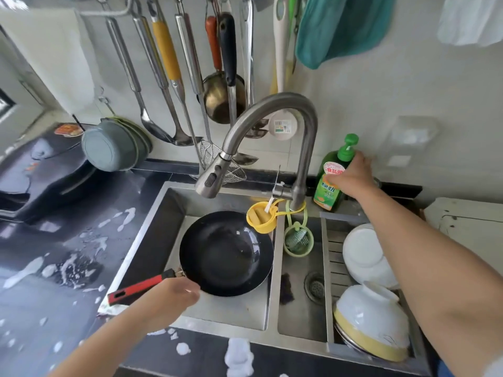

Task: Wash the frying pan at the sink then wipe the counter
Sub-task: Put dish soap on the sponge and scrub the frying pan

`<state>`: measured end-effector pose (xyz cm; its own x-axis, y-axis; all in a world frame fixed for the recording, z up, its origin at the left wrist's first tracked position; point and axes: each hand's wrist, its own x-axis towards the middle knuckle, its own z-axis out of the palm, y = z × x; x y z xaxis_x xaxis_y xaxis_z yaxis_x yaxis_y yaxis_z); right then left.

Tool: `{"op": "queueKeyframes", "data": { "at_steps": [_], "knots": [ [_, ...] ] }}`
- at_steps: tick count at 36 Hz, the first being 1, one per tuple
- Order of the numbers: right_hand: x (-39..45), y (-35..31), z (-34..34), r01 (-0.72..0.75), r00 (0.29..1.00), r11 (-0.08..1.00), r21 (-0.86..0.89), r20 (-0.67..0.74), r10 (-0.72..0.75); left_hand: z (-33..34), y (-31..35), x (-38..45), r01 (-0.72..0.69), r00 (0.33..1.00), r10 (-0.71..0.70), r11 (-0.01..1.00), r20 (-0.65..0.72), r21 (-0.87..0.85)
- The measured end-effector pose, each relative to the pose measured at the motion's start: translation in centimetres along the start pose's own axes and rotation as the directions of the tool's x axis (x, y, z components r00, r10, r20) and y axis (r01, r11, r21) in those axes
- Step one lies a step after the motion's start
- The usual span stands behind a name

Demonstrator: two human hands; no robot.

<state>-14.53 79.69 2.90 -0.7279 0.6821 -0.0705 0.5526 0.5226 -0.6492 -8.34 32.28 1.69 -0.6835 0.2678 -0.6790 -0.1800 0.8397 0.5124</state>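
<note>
A black frying pan [226,254] with a red handle [138,288] sits in the left basin of the steel sink [174,197], under the curved faucet [261,148]. My left hand [174,300] grips the pan where handle meets bowl. My right hand [351,178] reaches to the back right and wraps round a green dish soap bottle [330,183] with a pump top, which stands on the sink ledge. The dark counter [54,254] on the left is spattered with white foam.
Ladles and skimmers hang on the wall above the sink. A yellow cup [261,217] and a green scrubber holder [298,240] hang from the faucet base. White bowls [373,314] fill the drying rack on the right. Green pot lids [114,145] lean at the back left.
</note>
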Motion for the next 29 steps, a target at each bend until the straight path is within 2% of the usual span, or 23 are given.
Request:
{"op": "queueKeyframes", "data": {
  "at_steps": [3,6,11,14,16,18,22,27,29],
  "knots": [
    [-0.6,0.0,0.4,0.035,0.999,0.998,0.053,0.010,-0.036,0.3,-0.9,0.6,-0.015,0.999,0.017,1.000,0.052,-0.023],
    [-1.2,-0.1,0.3,0.064,0.998,0.996,0.055,-0.007,-0.064,0.8,1.4,-0.6,-0.033,0.999,0.033,0.996,0.006,-0.079],
    [-3.2,-1.3,-0.5,0.090,0.992,0.993,0.072,-0.092,-0.083,1.6,2.7,-1.0,-0.083,0.995,0.088,0.992,0.045,-0.096],
    [-5.3,-2.5,-1.5,0.107,0.981,0.988,0.113,-0.174,-0.087,1.3,2.9,-1.5,-0.071,0.988,0.083,0.993,0.128,-0.097],
    [-7.3,-3.1,-2.4,0.138,0.969,0.979,0.149,-0.223,-0.103,1.3,2.6,-1.6,-0.071,0.992,0.086,0.985,0.094,-0.158],
    [-10.0,-3.8,-3.3,0.137,0.967,0.977,0.163,-0.234,-0.096,1.5,2.7,-1.9,-0.132,0.988,0.147,0.962,0.047,-0.238],
    [-16.0,-5.0,-3.5,0.056,0.988,0.974,0.217,-0.152,-0.023,3.3,3.1,-1.8,-0.285,0.958,0.280,0.901,-0.063,-0.326],
    [-23.5,-6.7,0.2,-0.092,0.995,0.964,0.249,0.050,0.082,7.3,3.0,-0.3,-0.439,0.898,0.422,0.875,-0.124,-0.205],
    [-25.5,-7.9,1.4,-0.131,0.987,0.951,0.281,0.122,0.100,7.8,2.4,0.7,-0.463,0.885,0.438,0.864,-0.159,-0.198]
  ]
}}
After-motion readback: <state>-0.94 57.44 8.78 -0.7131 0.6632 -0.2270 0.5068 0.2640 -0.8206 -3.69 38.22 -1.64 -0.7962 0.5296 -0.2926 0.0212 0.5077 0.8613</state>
